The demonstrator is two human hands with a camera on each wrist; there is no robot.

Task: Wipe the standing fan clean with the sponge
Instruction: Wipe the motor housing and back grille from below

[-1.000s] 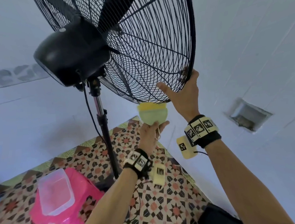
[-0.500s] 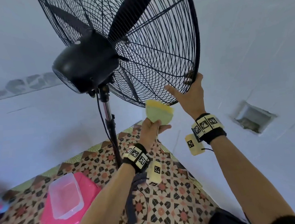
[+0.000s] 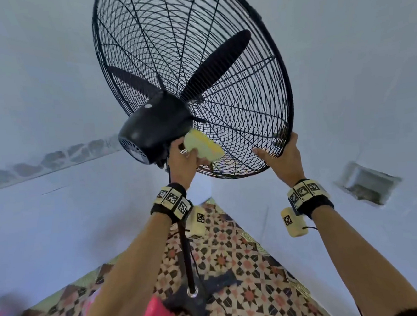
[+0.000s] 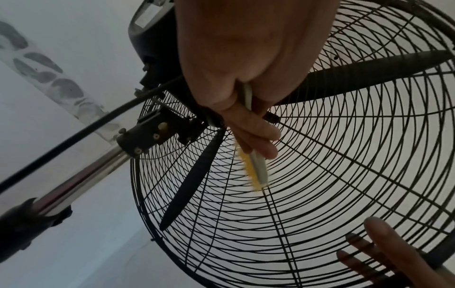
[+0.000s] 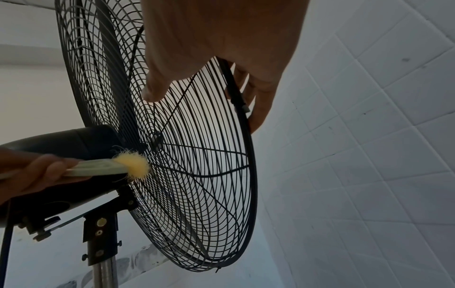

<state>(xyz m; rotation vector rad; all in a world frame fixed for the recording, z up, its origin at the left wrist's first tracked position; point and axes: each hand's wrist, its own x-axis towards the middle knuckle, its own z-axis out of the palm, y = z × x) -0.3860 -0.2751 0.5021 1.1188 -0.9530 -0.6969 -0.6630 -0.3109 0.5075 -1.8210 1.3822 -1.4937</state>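
Low in the head view: left hand [image 3: 186, 159] pinching the sponge [image 3: 203, 147] at frame centre, yellow face against the back of the grille [image 3: 237, 120] beside the motor housing [image 3: 154, 131]. Right of centre: right hand [image 3: 283, 157] curled round the rim, thumb spread on the wires. Best to keep bracing there, press lightly, and follow the rings outward, clear of the blades [image 3: 216, 62] beyond

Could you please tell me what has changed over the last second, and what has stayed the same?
The left hand has carried the sponge up from below the fan guard to its rear face, beside the motor housing. The right hand still holds the guard's lower rim.
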